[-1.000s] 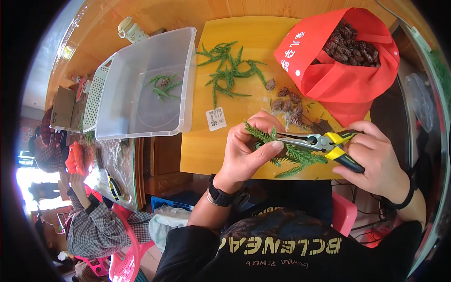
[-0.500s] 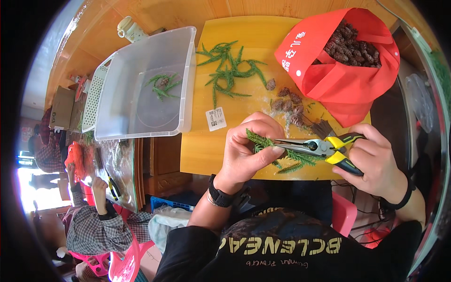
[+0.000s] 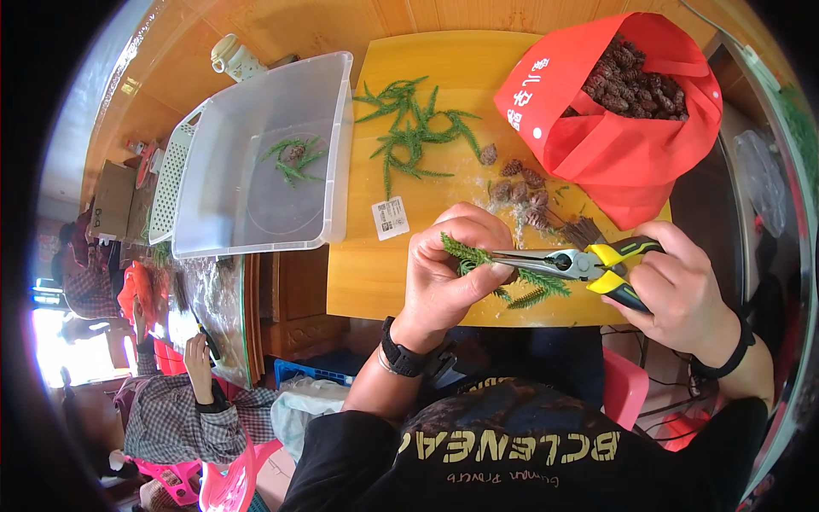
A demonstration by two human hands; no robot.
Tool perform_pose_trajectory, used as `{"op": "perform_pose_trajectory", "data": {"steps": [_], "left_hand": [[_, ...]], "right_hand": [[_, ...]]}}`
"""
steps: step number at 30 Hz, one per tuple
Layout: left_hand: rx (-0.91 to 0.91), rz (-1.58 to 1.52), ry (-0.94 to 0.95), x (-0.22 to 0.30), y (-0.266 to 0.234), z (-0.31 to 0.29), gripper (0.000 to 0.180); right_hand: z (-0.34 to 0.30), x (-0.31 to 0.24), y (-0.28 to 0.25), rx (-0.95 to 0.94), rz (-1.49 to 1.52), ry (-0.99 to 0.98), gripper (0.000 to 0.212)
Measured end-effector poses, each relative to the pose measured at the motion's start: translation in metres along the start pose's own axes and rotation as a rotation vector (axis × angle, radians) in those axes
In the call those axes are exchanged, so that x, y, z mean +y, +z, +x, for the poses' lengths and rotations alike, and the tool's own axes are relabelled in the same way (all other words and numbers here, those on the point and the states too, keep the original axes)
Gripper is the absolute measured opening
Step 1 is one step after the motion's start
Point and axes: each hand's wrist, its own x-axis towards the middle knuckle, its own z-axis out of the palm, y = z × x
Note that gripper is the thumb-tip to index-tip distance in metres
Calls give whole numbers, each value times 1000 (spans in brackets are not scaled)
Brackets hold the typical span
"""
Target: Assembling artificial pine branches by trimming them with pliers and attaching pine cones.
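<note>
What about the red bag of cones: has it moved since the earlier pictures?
No. The red bag keeps its place against the yellow table, beside the loose cones; only the whole view has shifted slightly.

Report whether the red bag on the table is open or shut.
Open. The red bag has its mouth spread wide, and the dark pine cones inside show plainly through it.

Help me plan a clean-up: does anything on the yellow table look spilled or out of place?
Yes: pale specks are scattered near the loose cones, by the red bag. They look like spilled debris on the smooth table, though what they are is unclear. The pliers and sprig show nothing odd.
</note>
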Motion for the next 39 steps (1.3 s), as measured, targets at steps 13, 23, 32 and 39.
{"op": "perform_pose_trajectory", "data": {"steps": [13,23,32,39], "left_hand": [[28,101,42,-7,-1,0,14],[28,432,307,-2,-8,-1,18],[10,574,337,3,-7,0,17],[-47,479,264,3,-8,3,16]], "right_hand": [[3,-6,-6,-71,40,122,28],[3,-10,-13,-36,-35,101,29],[2,-5,-3,14,-8,93,29],[-7,0,0,-4,-24,42,33]]}}
